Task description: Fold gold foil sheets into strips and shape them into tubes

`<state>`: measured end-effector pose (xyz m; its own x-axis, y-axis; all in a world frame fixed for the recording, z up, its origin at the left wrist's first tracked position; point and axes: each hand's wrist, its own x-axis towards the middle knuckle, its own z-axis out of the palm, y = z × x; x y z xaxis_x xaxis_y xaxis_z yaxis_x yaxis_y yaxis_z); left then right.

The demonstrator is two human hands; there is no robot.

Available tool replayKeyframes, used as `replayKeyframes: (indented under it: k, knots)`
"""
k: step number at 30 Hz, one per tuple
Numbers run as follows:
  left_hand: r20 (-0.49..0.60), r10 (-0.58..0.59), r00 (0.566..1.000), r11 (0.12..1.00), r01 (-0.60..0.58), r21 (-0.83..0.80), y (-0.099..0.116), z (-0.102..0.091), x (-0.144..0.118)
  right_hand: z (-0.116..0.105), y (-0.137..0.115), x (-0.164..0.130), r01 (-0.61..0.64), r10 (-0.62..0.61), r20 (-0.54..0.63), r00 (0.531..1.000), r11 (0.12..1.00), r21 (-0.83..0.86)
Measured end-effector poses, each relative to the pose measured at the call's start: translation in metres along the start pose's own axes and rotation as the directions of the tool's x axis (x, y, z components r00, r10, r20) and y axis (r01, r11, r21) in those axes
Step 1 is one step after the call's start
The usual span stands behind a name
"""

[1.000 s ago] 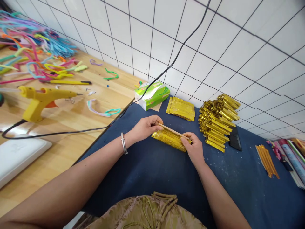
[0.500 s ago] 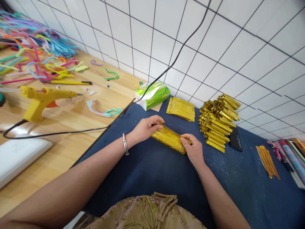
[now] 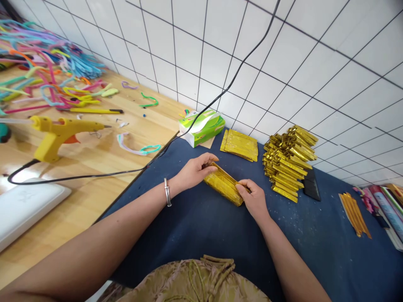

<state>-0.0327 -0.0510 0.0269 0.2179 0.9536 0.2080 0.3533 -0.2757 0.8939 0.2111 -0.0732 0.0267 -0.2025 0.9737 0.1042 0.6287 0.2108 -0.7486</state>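
A sheet of shiny gold foil paper (image 3: 223, 184) is stretched between my two hands above the dark blue cloth (image 3: 195, 235), its far long edge bent up. My left hand (image 3: 200, 168), with a silver bangle at the wrist, pinches the sheet's left end between thumb and fingers. The right end is gripped by my right hand (image 3: 252, 196), thumb on the near side; some fingertips are hidden behind the foil. Beyond my hands lies a flat stack of gold foil sheets (image 3: 239, 144). A heap of folded gold foil strips (image 3: 285, 163) stands to the right of that stack.
A green tissue box (image 3: 203, 128) stands against the tiled wall. A black cable (image 3: 233, 79) crosses in front of it. On the wooden table at left are a yellow glue gun (image 3: 59, 134), pipe cleaners (image 3: 47, 71) and a white device (image 3: 31, 209). A phone (image 3: 311, 184) lies behind the strips.
The foil sheet's long edge is now bent up more steeply, and the sheet looks narrower. My right hand has shifted slightly left. Both hands keep their hold.
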Motion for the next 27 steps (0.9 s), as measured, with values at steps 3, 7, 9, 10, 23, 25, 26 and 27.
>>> replayKeyframes:
  k: [3, 7, 9, 10, 23, 25, 26, 27]
  knots:
    - [-0.028, -0.022, 0.999, 0.998, 0.023, 0.049, -0.005, 0.002, 0.001, 0.001, -0.003, 0.000, -0.001, 0.001, -0.012, 1.000, 1.000, 0.003]
    - [-0.065, -0.028, 0.997, 0.995, 0.034, 0.091, -0.011, 0.004, 0.002, 0.003, -0.006, 0.002, -0.017, 0.017, -0.012, 1.000, 1.000, 0.021]
    - [-0.072, -0.018, 0.997, 0.989, 0.029, 0.145, -0.014, 0.005, 0.003, 0.005, -0.005, 0.005, -0.025, 0.025, -0.013, 1.000, 1.000, 0.001]
    - [-0.071, -0.013, 0.997, 0.983, 0.026, 0.184, -0.017, 0.005, 0.003, 0.006, -0.003, 0.007, -0.024, 0.023, -0.018, 1.000, 0.999, -0.027]
    - [0.115, 0.282, 0.952, 0.793, -0.299, 0.531, 0.004, 0.007, -0.002, 0.021, 0.011, 0.018, 0.109, -0.113, 0.023, 0.993, 0.860, -0.499]
    - [0.242, 0.284, 0.928, 0.802, -0.369, 0.471, 0.007, 0.012, -0.004, 0.021, 0.012, 0.018, 0.117, -0.121, 0.024, 0.992, 0.859, -0.499]
    - [0.305, 0.271, 0.913, 0.802, -0.389, 0.453, 0.007, 0.013, -0.005, 0.021, 0.012, 0.018, 0.118, -0.123, 0.022, 0.992, 0.860, -0.497]
    - [0.359, 0.249, 0.899, 0.802, -0.400, 0.444, 0.007, 0.014, -0.005, 0.021, 0.013, 0.018, 0.119, -0.124, 0.022, 0.992, 0.861, -0.494]
